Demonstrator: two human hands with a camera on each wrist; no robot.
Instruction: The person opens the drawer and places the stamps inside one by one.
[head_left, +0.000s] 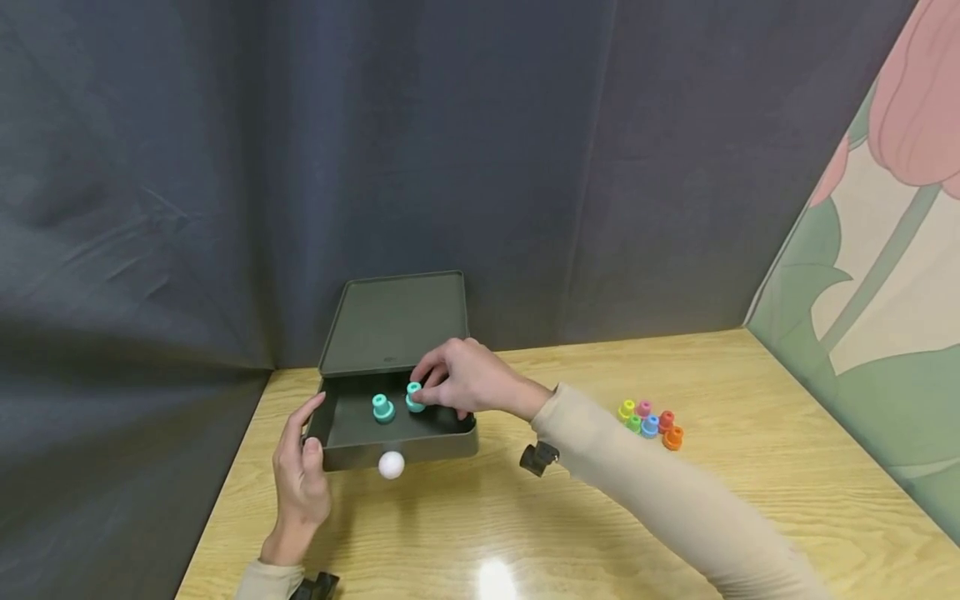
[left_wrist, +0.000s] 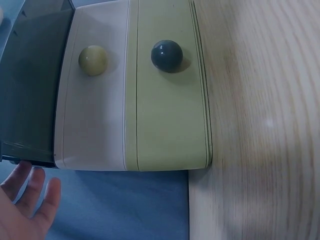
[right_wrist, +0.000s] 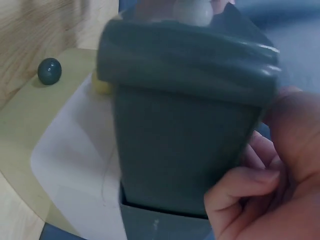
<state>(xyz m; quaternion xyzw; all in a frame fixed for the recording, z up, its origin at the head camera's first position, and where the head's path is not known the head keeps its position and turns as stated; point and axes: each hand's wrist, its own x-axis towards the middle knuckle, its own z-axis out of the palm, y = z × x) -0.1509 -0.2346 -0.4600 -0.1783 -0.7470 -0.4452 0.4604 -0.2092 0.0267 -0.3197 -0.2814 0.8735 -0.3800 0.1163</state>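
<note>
My right hand (head_left: 468,375) reaches into a dark green drawer (head_left: 442,450) and pinches a teal bell-shaped peg (head_left: 414,390) between thumb and fingers. A second teal peg (head_left: 382,410) stands upright on the drawer floor to its left. A white ball knob (head_left: 391,465) sits on the drawer front. At the drawer's left side my left hand (head_left: 300,479) rests with fingers extended, the thumb by the front corner. Its fingers (left_wrist: 37,190) are spread at the drawer's edge in the left wrist view. In the right wrist view the drawer hides the pegs.
Under the pulled-out drawer, a pinkish-white drawer (left_wrist: 95,120) and a yellow-green drawer (left_wrist: 170,120) are stacked. The dark green top cover (head_left: 401,321) extends behind. Several colored pegs (head_left: 650,427) stand grouped on the wooden table (head_left: 600,525) at right. A dark curtain (head_left: 480,167) hangs behind.
</note>
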